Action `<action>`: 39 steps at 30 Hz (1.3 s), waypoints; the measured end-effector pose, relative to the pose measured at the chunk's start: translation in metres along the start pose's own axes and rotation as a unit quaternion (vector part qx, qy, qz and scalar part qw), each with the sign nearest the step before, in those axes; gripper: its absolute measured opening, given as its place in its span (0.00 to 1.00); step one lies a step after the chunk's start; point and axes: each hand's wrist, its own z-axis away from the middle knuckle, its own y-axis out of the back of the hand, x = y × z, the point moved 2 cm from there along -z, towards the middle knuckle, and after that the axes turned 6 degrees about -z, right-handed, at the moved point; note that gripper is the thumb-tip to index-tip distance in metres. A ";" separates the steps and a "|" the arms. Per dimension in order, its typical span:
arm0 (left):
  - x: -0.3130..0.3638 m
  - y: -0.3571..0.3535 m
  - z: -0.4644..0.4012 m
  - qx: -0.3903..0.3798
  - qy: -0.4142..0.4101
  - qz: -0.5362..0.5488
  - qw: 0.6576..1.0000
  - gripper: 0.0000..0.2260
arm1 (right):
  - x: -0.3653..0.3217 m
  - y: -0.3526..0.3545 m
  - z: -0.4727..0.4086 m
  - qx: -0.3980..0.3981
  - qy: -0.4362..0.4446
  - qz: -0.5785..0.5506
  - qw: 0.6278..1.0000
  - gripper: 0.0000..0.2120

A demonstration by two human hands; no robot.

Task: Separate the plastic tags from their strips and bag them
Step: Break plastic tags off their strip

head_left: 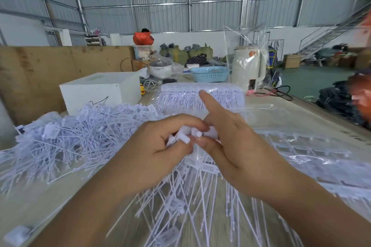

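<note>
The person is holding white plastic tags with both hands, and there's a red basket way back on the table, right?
Nearly: the basket is blue, not red, as the head view shows. Both hands, left and right, do hold the white plastic tags.

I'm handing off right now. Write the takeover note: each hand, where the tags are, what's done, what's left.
Left hand and right hand both pinch a bunch of white tags at table centre; right index finger sticks out.
Loose tag pile lies to the left on the table.
Bagged strips sit behind the hands; more strips on the right.
Done: many tags lie separated.
Left: split the held bunch and remaining strips, then bag.
</note>
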 end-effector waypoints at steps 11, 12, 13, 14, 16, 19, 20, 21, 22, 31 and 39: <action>-0.008 -0.001 0.004 -0.015 0.052 0.044 0.998 0.08 | 0.019 0.019 -0.003 -0.053 -0.017 0.028 0.998 0.18; -0.008 -0.002 0.005 -0.016 0.056 0.057 0.997 0.08 | 0.020 0.019 -0.002 -0.065 -0.022 0.009 0.998 0.17; -0.009 -0.003 0.005 -0.011 0.062 0.065 0.996 0.08 | 0.022 0.019 -0.002 -0.074 -0.028 -0.008 0.997 0.16; -0.010 -0.004 0.005 -0.003 0.069 0.068 0.995 0.08 | 0.023 0.020 -0.001 -0.078 -0.037 -0.022 0.996 0.15; -0.013 -0.005 0.005 0.006 0.080 0.068 0.994 0.09 | 0.027 0.022 0.001 -0.075 -0.056 -0.056 0.994 0.14; -0.012 -0.006 0.005 0.008 0.078 0.079 0.994 0.08 | 0.028 0.021 0.002 -0.073 -0.056 -0.085 0.992 0.14; -0.010 -0.007 0.005 0.000 0.075 0.088 0.993 0.07 | 0.026 0.019 0.002 -0.077 -0.051 -0.090 0.992 0.15; -0.008 -0.009 0.005 -0.017 0.068 0.094 0.993 0.08 | 0.025 0.015 0.002 -0.083 -0.044 -0.094 0.991 0.15; -0.006 -0.011 0.005 -0.038 0.062 0.096 0.993 0.10 | 0.024 0.012 0.002 -0.090 -0.035 -0.094 0.991 0.15; -0.005 -0.009 0.009 -0.052 0.064 0.054 0.995 0.03 | 0.027 0.008 0.002 -0.091 -0.044 -0.123 0.987 0.14; -0.007 -0.021 0.009 0.025 0.072 0.056 0.996 0.02 | 0.031 0.008 0.004 -0.047 -0.059 -0.091 0.993 0.11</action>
